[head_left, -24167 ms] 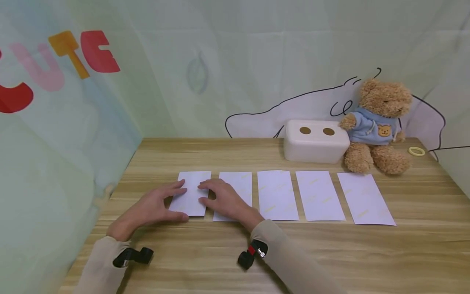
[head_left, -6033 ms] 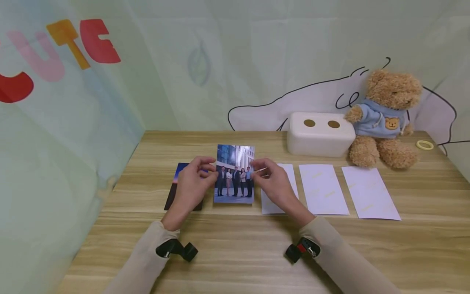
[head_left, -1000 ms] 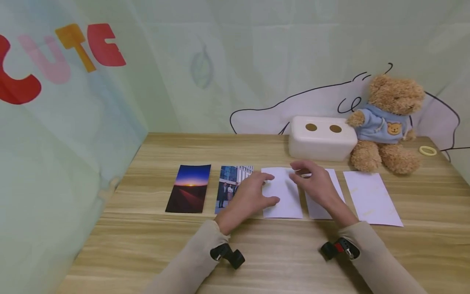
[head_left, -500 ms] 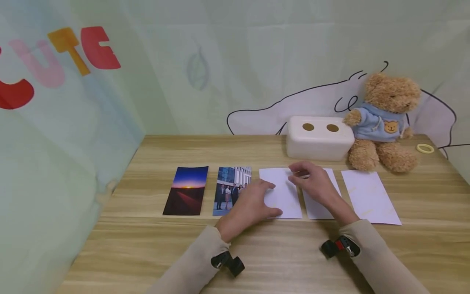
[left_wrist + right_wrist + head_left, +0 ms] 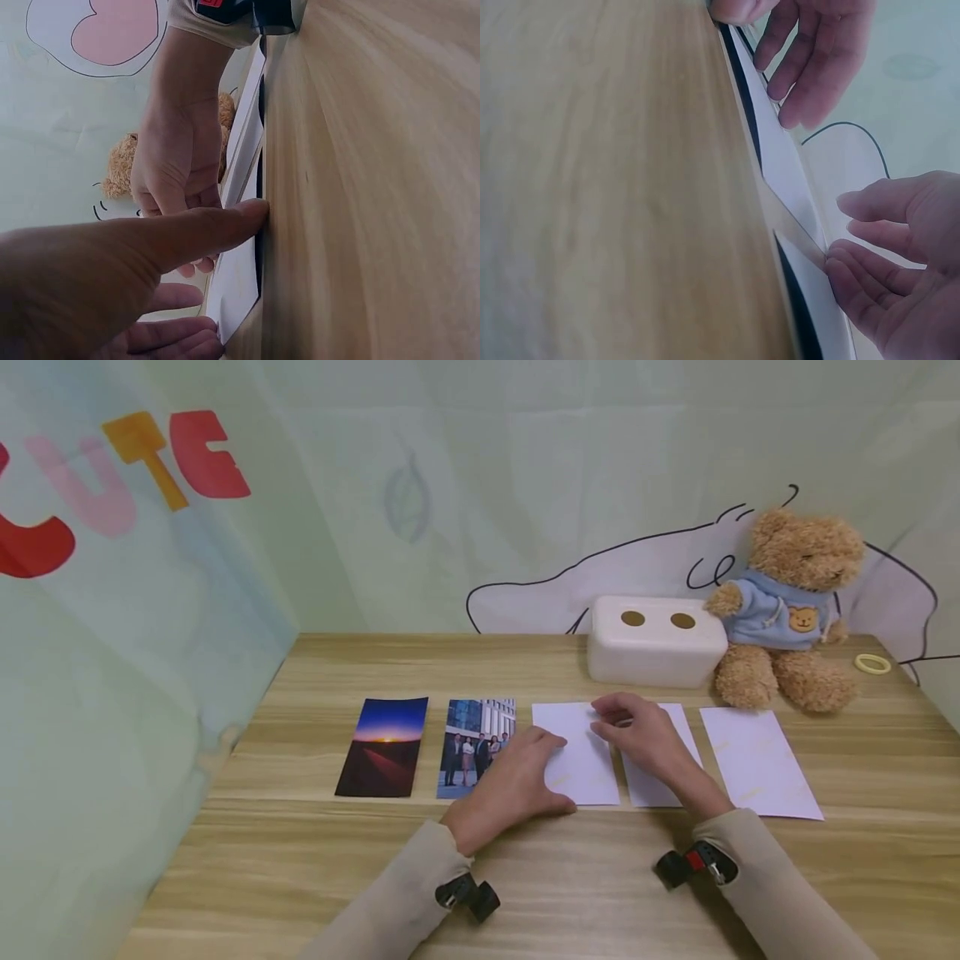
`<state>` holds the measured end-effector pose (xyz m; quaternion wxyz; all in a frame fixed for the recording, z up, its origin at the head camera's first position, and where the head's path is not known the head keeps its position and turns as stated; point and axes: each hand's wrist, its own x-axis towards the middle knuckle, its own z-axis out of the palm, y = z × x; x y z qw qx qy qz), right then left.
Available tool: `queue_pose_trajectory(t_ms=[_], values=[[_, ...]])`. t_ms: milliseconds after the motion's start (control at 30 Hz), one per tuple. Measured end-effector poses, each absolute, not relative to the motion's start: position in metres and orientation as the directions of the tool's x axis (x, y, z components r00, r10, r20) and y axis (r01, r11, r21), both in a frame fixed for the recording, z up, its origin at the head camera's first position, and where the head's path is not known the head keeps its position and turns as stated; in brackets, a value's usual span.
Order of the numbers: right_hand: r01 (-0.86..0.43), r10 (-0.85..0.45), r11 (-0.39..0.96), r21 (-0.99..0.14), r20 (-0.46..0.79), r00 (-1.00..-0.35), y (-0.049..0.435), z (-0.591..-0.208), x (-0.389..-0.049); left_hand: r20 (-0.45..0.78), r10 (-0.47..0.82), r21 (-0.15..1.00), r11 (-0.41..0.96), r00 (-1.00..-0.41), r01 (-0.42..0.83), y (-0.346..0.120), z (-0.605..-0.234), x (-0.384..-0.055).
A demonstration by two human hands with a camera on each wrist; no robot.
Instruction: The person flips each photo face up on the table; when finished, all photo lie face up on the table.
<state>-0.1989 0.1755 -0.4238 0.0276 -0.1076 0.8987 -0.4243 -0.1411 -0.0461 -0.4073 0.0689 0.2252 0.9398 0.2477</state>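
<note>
Five photo-sized cards lie in a row. Leftmost is a sunset photo; beside it a photo of people in suits is partly covered by my left hand. The third, a white card with faint yellow marks, lies between my hands. My left hand has its thumb at the near edge and its fingertips along the left edge. My right hand has loosely bent fingers by the third card's right edge, overlapping a fourth white card. A fifth white card lies at the right.
Behind the row stand a white box with two brown ovals and a teddy bear in a blue hoodie. A yellow ring lies at the far right. Fabric backdrops border the wooden table at the left and back.
The first two cards, white side up at first, now show their pictures. Both hands have moved right from the second card to the third. Lately the left thumb has slid to its near edge.
</note>
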Motion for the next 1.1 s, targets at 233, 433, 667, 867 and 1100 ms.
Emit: queue_pose_trajectory(t_ms=[233,433,667,867,1100], values=[[-0.175,-0.216,0.617,-0.767,0.048,-0.975,0.1753,-0.4237,-0.2000,0.001,0.476,0.479,0.772,-0.880,0.418,-0.0485,-0.4066,-0.1428],[-0.169,-0.214,0.625,-0.762,0.041,-0.976,0.1758,-0.4222,-0.2001,-0.014,0.498,0.447,0.779,-0.867,0.440,-0.0496,-0.4051,-0.1442],[-0.164,-0.209,0.625,-0.764,0.039,-0.977,0.1767,-0.4196,-0.1991,-0.019,0.518,0.403,0.787,-0.855,0.468,-0.0490,-0.4043,-0.1457],[-0.156,-0.206,0.629,-0.761,0.030,-0.978,0.1774,-0.4187,-0.1988,0.000,0.530,0.391,0.781,-0.848,0.488,-0.0497,-0.4045,-0.1467],[-0.151,-0.204,0.643,-0.751,0.022,-0.979,0.1797,-0.4175,-0.1979,0.010,0.521,0.421,0.772,-0.854,0.476,-0.0505,-0.4067,-0.1469]])
